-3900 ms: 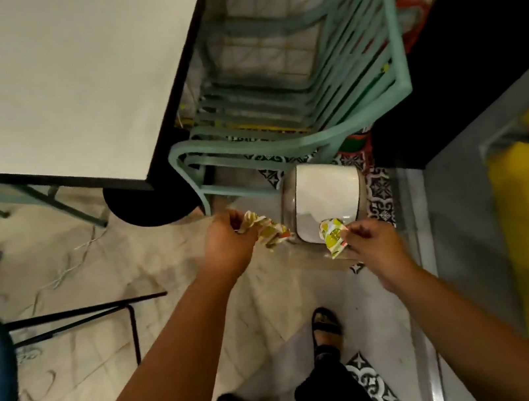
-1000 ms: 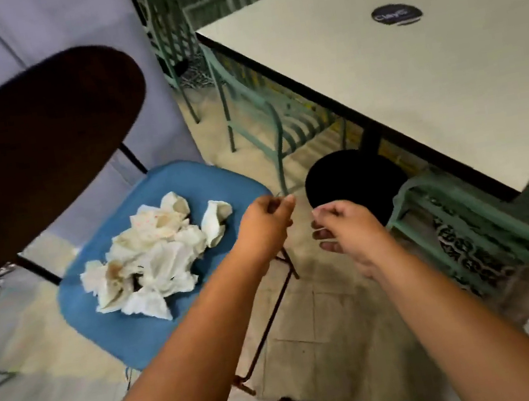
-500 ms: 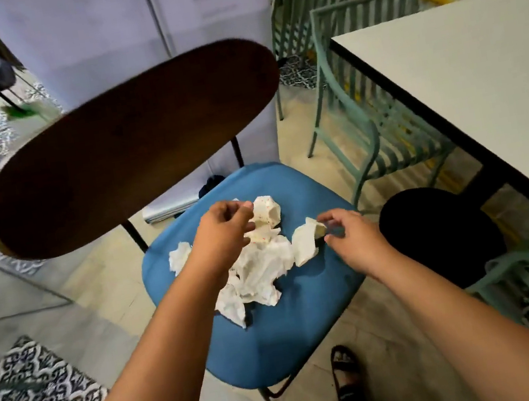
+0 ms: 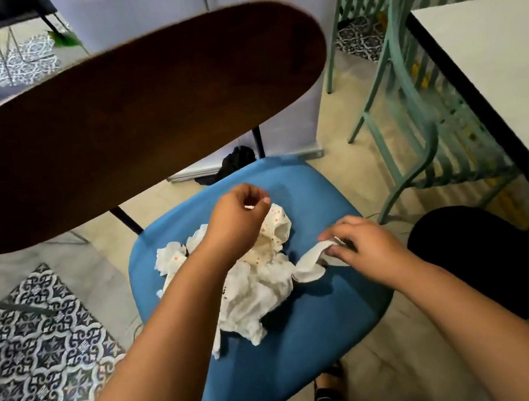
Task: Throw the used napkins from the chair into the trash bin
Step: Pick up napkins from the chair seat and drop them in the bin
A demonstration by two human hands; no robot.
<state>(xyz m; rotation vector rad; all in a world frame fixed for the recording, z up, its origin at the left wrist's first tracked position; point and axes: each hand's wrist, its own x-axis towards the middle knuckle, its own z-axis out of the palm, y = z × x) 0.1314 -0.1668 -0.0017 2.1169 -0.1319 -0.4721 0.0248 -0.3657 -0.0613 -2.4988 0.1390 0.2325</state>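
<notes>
Reaching over a blue chair seat [image 4: 314,348], a person's right hand [image 4: 364,247] pinches one crumpled napkin [image 4: 308,266] while the left hand [image 4: 236,225] hovers, fingers curled empty, above the napkin pile [image 4: 253,288]; loose pinches could scatter pieces onto the floor.
</notes>
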